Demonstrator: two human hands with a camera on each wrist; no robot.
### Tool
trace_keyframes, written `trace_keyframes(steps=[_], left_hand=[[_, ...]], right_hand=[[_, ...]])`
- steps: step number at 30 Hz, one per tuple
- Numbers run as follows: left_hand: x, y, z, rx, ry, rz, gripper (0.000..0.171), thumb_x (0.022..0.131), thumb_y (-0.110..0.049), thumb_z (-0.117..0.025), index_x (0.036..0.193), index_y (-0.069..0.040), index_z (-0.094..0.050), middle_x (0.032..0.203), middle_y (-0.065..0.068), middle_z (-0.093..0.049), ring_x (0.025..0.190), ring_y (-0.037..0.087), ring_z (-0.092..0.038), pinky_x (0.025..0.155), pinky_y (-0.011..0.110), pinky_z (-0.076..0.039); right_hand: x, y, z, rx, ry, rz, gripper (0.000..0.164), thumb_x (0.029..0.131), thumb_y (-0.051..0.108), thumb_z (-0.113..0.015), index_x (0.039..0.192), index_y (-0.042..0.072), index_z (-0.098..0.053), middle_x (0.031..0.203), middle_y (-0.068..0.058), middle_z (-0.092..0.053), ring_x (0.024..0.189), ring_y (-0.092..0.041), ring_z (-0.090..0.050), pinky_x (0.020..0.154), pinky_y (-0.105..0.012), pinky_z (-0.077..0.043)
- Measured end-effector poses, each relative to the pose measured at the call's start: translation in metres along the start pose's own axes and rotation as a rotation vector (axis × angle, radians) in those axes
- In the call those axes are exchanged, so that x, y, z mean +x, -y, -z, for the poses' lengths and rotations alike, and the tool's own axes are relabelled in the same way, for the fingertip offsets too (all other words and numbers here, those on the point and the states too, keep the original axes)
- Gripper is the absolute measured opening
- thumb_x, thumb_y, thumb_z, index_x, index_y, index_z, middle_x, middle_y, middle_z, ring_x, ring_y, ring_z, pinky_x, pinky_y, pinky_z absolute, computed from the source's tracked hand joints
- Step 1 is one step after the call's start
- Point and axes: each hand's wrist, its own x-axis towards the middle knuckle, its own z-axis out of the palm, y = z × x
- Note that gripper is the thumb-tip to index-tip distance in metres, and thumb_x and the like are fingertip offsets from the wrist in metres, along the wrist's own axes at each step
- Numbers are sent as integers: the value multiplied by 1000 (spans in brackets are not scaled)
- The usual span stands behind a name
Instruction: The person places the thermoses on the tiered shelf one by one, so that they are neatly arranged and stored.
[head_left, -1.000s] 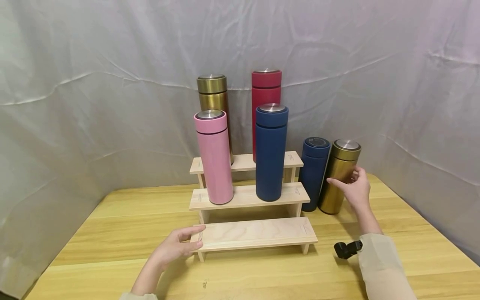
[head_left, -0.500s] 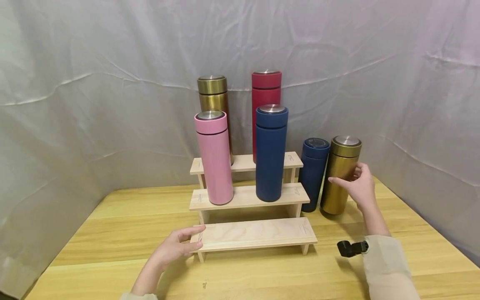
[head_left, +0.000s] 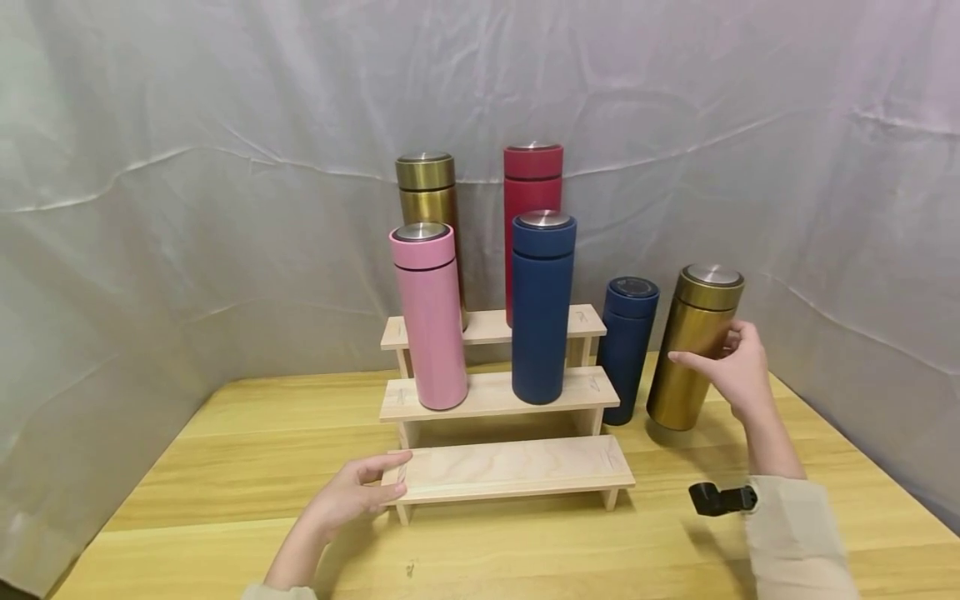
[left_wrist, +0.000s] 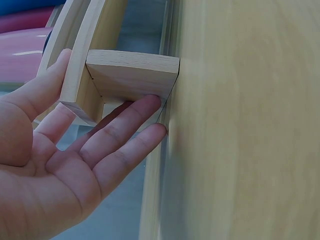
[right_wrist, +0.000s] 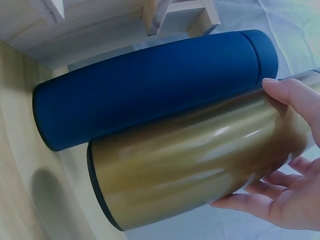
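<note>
My right hand [head_left: 738, 375] grips a gold thermos [head_left: 692, 358] with a steel-topped lid, thumb on one side and fingers round the other. The thermos leans to the right, and its dark base rim hangs over its own shadow in the right wrist view. Close beside it stands a shorter blue thermos [right_wrist: 155, 87], upright on the table. At the left, my left hand [head_left: 352, 492] holds the end of the lowest step of a three-tier wooden stand [head_left: 510, 471]. In the left wrist view its thumb lies against the board while fingers reach to the leg [left_wrist: 132, 75].
A pink thermos [head_left: 431, 333] and a tall blue thermos [head_left: 542, 325] stand on the middle step. Behind them, another gold thermos [head_left: 426, 179] and a red one [head_left: 532, 179] occupy the top step. Grey cloth [head_left: 225, 250] hangs round the wooden table [head_left: 187, 467].
The right hand has raised the gold thermos and moved it right, away from the short blue thermos; it tilts rightward. The left hand and the stand have stayed in place.
</note>
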Motion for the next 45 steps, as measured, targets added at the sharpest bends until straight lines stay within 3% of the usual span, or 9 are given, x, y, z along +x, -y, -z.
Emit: trace_keyframes(steps=[5, 9, 14, 26, 29, 34, 39, 45], left_hand=[[0, 1, 1, -4, 4, -2, 53, 86, -15, -59, 130, 6, -39, 135, 32, -28, 110, 45, -40, 82, 50, -45], [0, 1, 1, -8, 6, -5, 53, 86, -15, -59, 130, 6, -38, 135, 32, -27, 110, 45, -41, 82, 50, -45], [0, 1, 0, -6, 7, -8, 53, 86, -15, -60, 130, 6, -39, 134, 32, -28, 110, 44, -41, 82, 49, -45], [1, 1, 0, -1, 8, -1, 53, 86, -16, -60, 129, 6, -39, 133, 32, -30, 109, 44, -42, 82, 49, -45], [1, 1, 0, 5, 14, -12, 53, 86, -15, -60, 129, 6, -39, 133, 32, -30, 109, 43, -43, 82, 48, -45], [1, 1, 1, 19, 15, -24, 53, 86, -16, -60, 129, 6, -40, 133, 31, -31, 109, 43, -43, 81, 48, -46], [2, 2, 1, 19, 12, -25, 53, 86, -16, -60, 129, 5, -40, 134, 31, -31, 110, 43, -42, 81, 48, -46], [0, 3, 1, 9, 16, -26, 53, 86, -15, -59, 130, 7, -39, 134, 32, -29, 110, 45, -41, 81, 50, -45]], right_hand=[[-26, 55, 5, -45, 51, -7, 82, 68, 25, -78, 126, -1, -28, 114, -22, -43, 95, -28, -43, 71, -33, -40], [-34, 69, 8, -82, 71, -13, 81, 69, 26, -77, 126, -2, -27, 113, -23, -43, 95, -29, -43, 70, -31, -41], [-45, 85, 13, -131, 109, -20, 81, 73, 27, -75, 126, -6, -23, 113, -23, -41, 91, -26, -42, 65, -20, -40], [-64, 96, 15, -118, 127, 6, 73, 73, 22, -75, 122, -4, -27, 109, -17, -46, 82, -4, -46, 62, -12, -43], [-69, 96, 16, -116, 117, 25, 65, 73, 21, -75, 117, 3, -32, 106, -15, -48, 81, -1, -47, 62, -11, -43], [-76, 99, 18, -113, 104, 63, 56, 71, 20, -77, 108, 16, -36, 98, -2, -52, 81, 0, -50, 64, -12, -43], [-82, 104, 19, -115, 110, 92, 56, 70, 19, -78, 108, 15, -37, 90, 9, -54, 79, 2, -52, 64, -12, -43], [-89, 111, 18, -125, 134, 101, 57, 70, 19, -78, 111, 14, -38, 88, 11, -55, 81, 5, -52, 65, -13, -42]])
